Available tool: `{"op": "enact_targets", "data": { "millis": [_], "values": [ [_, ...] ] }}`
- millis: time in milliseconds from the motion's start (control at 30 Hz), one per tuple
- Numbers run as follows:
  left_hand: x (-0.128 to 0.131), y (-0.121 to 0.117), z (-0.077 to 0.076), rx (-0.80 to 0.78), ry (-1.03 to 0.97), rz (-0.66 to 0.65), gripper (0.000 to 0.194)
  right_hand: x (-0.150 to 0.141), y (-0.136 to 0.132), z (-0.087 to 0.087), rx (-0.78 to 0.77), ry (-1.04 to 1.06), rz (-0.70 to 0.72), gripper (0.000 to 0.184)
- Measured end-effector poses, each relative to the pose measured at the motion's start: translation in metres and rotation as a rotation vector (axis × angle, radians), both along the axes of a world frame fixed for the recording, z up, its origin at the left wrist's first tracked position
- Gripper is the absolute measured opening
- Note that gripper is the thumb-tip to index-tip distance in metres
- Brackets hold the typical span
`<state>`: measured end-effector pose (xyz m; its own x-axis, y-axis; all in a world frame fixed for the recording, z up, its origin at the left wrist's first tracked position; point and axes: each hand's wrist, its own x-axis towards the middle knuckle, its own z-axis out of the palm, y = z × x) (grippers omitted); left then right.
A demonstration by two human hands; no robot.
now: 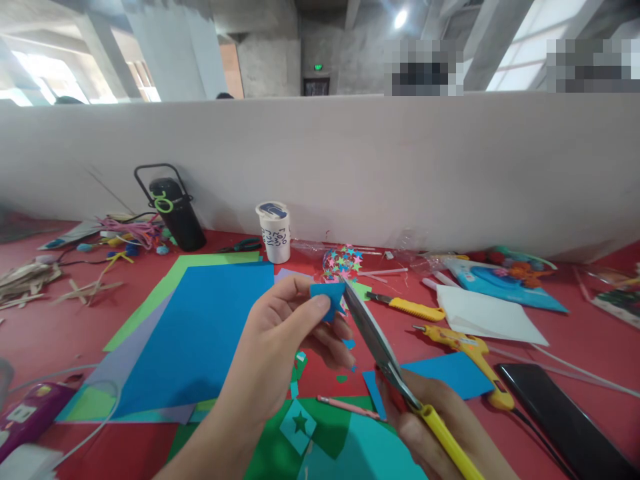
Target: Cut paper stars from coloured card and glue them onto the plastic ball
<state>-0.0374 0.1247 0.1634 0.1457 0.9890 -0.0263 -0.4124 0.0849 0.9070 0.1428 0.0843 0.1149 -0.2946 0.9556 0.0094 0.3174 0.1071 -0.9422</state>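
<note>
A small piece of blue paper (pixel 325 292) with a notched edge is pinched between the thumb and fingers of my left hand (pixel 285 327). My right hand (pixel 430 417) grips a pair of scissors (pixel 373 333) with yellow handles. The blades point up and away, their tips at the right edge of the blue piece. Whether they touch it I cannot tell. Below my hands lie small blue and green scraps and a light blue diamond (pixel 287 425) with a dark green star on it. A pink pencil (pixel 350 407) lies beside my right hand.
Large coloured sheets (pixel 200 327) lie left on the red table. A black bottle (pixel 177 213) and a white cup (pixel 276 233) stand at the back. Right are a yellow cutter (pixel 415 308), a glue gun (pixel 465 347) with its cord, and a black phone (pixel 565 420).
</note>
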Motion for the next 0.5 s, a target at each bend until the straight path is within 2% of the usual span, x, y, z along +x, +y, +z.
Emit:
{"op": "enact_targets", "data": {
  "millis": [100, 300, 500],
  "values": [
    [-0.004, 0.003, -0.002, 0.001, -0.009, 0.034, 0.013, 0.001, 0.005, -0.006, 0.059, -0.023, -0.008, 0.056],
    [-0.007, 0.007, -0.005, -0.052, -0.114, 0.049, 0.013, 0.006, 0.014, -0.022, 0.133, -0.071, 0.137, 0.048],
    [-0.003, 0.006, -0.006, -0.099, -0.178, -0.013, 0.019, 0.001, 0.008, -0.013, 0.098, -0.056, 0.015, 0.055]
  ]
}}
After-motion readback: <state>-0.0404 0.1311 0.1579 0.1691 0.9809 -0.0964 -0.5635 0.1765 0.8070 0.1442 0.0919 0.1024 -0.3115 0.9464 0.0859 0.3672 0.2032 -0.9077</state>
